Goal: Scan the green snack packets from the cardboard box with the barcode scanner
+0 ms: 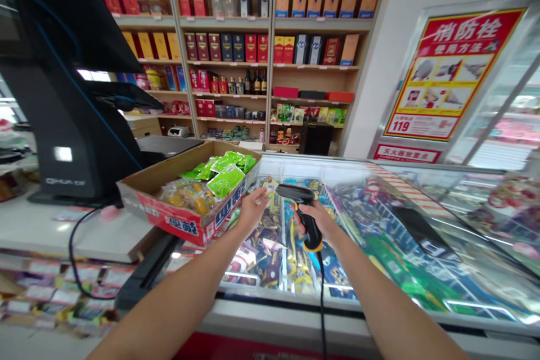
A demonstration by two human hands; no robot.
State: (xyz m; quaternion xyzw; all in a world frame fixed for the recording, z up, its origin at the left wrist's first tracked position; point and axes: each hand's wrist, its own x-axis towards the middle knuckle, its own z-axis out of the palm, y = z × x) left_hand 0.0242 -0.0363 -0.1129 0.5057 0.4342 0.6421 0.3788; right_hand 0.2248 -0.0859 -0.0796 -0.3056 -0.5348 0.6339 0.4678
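My right hand (315, 218) is wrapped round the grip of a black barcode scanner (296, 193) with a yellow base, its cable hanging down in front. The scanner's head points left, toward my left hand (254, 207). Pinched in the left fingertips is a small packet (270, 187) with a pale label; its contents are too small to make out. Both hands are above the glass top of a chest freezer. Left of them stands an open cardboard box (169, 222) holding green packets (226, 180) and clear packets with yellow-brown food (192, 196).
Under the glass, the freezer (236, 309) holds wrapped ice creams. A dark phone-like slab (422, 230) lies on the glass at right. A black checkout terminal (84, 140) stands on the left counter. Shelves (272, 22) of boxed bottles line the back wall.
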